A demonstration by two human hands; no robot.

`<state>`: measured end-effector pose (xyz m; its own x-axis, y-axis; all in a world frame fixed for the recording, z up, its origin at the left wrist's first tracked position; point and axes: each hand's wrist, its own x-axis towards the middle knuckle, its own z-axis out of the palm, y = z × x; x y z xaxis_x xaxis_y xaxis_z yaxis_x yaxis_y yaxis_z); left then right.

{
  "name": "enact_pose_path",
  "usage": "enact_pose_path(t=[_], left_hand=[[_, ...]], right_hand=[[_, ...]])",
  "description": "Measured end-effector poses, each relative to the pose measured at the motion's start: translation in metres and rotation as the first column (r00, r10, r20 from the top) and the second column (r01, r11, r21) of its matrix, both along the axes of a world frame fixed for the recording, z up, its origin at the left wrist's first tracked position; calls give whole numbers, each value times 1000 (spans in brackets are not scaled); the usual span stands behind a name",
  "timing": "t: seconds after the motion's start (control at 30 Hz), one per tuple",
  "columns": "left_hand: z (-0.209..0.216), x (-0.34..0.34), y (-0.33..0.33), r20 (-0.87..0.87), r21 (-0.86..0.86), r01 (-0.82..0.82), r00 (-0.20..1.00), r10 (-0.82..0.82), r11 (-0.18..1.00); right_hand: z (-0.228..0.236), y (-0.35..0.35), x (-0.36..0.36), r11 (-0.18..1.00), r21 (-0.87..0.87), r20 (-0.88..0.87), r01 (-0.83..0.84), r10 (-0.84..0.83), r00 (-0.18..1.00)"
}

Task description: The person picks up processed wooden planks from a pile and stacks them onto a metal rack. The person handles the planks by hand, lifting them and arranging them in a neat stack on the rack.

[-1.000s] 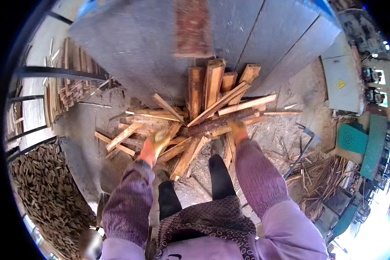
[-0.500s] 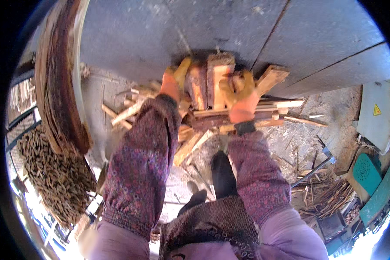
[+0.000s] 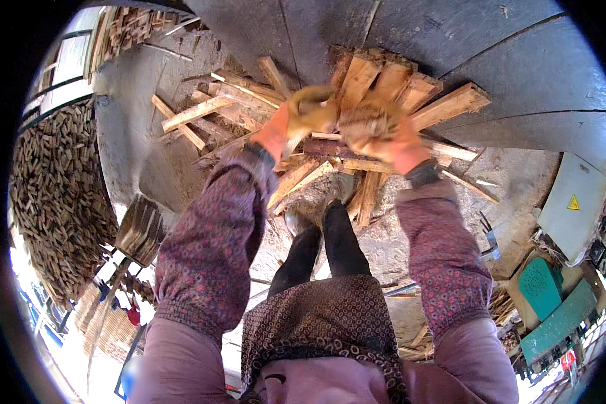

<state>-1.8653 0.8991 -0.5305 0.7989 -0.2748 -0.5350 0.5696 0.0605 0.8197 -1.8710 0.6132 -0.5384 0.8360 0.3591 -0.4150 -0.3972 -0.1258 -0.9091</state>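
Note:
A heap of rough wooden offcuts (image 3: 384, 81) lies on the ground against a grey wall. Both hands wear orange and yellow work gloves and hover together over the heap. My left hand (image 3: 303, 114) has its fingers curled near a pale plank end; whether it grips anything is unclear. My right hand (image 3: 377, 131) is a closed fist just above a dark wooden stick (image 3: 330, 148) that runs between the two hands, and it seems to grip that stick. My patterned sleeves rise from the lower edge.
Grey sheet panels (image 3: 518, 81) stand behind the heap. A large stack of small wood pieces (image 3: 60, 202) fills the left side, with a flat shovel-like tool (image 3: 138, 229) beside it. A white cabinet (image 3: 572, 202) and green machine (image 3: 545, 303) stand at right. Scraps litter the ground.
Both hands have come up from the scattered planks on the ground, then drawn close together over the heap. The view has swung left, so the stack at left shows again.

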Motion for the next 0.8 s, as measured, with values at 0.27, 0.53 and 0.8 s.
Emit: enact_pose_path(t=[0.27,0.53,0.8], left_hand=[[108,-124,36,245,222,-261,947,205,940],[112,-367,92,-203,-493,-758,577,791,426],[-106,-496,90,-642,321,-942,-143,754,94]], right_hand=[[107,73,-58,946,-193,370,-260,316,874],[191,226,-178,797,-285,619,-532,577,533],[-39,274,-302,378,-484,86,-789,918,388]])
